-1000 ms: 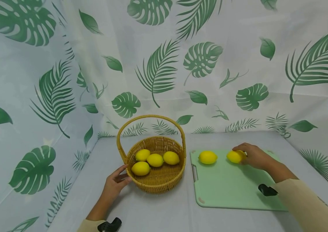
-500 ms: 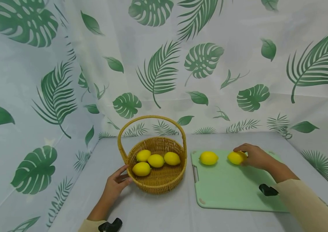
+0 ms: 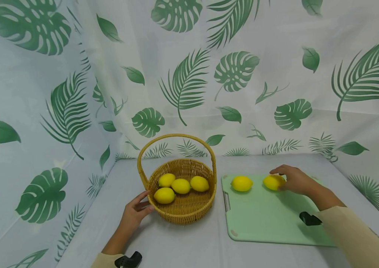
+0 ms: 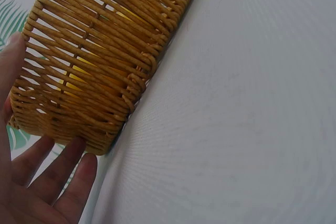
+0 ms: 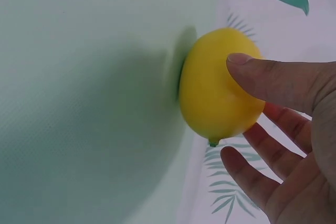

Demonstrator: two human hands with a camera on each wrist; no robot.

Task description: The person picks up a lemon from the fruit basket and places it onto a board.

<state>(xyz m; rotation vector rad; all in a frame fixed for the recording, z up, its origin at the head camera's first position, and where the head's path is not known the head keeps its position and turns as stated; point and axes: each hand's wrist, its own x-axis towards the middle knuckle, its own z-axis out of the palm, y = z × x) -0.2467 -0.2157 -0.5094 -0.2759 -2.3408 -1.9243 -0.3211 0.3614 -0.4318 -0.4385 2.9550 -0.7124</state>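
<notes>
At the left of the table stands a wicker basket point(image 3: 189, 214) with a tall handle and several yellow lemons inside. My left hand point(image 3: 135, 212) touches its left side; in the left wrist view the fairly straight fingers point(image 4: 58, 174) rest against the woven wall. On the green cutting board point(image 3: 260, 219) at the right, my right hand point(image 3: 295, 179) holds a lemon point(image 3: 271, 182) near the far edge. The right wrist view shows the thumb on that lemon point(image 5: 210, 87) and the other fingers behind and below it. Another lemon point(image 3: 241, 184) lies on the board to its left.
A white cloth covers the table point(image 3: 189, 245). Leaf-patterned curtains point(image 3: 189, 93) hang behind and along the sides. The basket's arched handle point(image 3: 176, 135) rises above its rim. A gap of tabletop separates the basket from the board.
The head view has shifted slightly, so everything sits a little lower and further right in it. Both hands, the basket and the lemons otherwise keep their places.
</notes>
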